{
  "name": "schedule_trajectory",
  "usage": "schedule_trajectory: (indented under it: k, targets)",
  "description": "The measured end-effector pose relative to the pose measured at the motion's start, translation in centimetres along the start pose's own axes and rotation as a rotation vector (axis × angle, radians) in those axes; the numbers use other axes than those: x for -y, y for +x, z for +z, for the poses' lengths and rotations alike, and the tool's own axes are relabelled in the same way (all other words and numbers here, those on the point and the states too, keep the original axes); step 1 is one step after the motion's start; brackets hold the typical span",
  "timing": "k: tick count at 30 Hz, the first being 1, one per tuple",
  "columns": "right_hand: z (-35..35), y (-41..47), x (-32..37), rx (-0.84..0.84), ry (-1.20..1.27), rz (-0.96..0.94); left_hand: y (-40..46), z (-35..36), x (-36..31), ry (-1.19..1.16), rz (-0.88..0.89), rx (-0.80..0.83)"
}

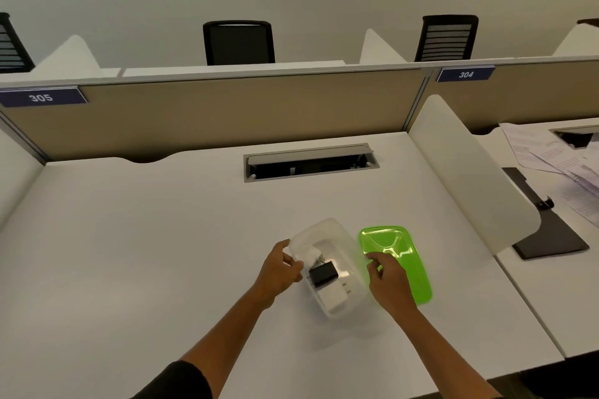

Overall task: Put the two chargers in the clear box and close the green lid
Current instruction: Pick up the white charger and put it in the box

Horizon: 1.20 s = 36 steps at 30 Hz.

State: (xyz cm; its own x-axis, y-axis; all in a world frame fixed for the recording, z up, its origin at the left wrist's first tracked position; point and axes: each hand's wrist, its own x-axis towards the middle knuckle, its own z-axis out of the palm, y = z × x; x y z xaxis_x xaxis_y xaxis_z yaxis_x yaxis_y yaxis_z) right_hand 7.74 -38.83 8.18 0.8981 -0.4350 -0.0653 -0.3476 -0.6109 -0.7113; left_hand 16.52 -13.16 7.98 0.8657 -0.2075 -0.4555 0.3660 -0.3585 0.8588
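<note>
My left hand (281, 269) pinching the clear box (330, 266) wall, chargers (324, 275) inside, right hand (387, 282) half-curled, empty, touching green lid (397, 261) at 3 o'clock.

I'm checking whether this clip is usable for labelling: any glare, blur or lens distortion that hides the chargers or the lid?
Head view: wide-angle bending curves the partition top; soft, slightly blurry overall; a bright glare patch inside the clear box beside the black charger; the green lid glows, oversaturated; shadows faint.

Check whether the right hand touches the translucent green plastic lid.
Touching: the head view shows the right hand with fingertips resting on the green lid lying beside the clear box.
</note>
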Motion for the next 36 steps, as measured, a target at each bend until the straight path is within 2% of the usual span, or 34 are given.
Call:
schedule_trajectory:
  k: [7, 17, 29, 36]
  targets:
    - [2.4, 2.2, 4.8, 0.141, -0.052, -0.128, -4.3, -3.2, 3.4, -0.318, -0.041, -0.147]
    - [6.5, 4.4, 12.0, 0.33, -0.109, -0.239, -8.3, -4.4, 6.3, -0.565, -0.164, -0.372]
    - [8.8, 4.6, 14.8, 0.371, -0.085, -0.245, -10.6, -3.5, 6.7, -0.651, -0.21, -0.435]
    - [9.1, 4.5, 14.6, 0.36, -0.087, -0.253, -11.1, -3.8, 6.6, -0.587, -0.247, -0.435]
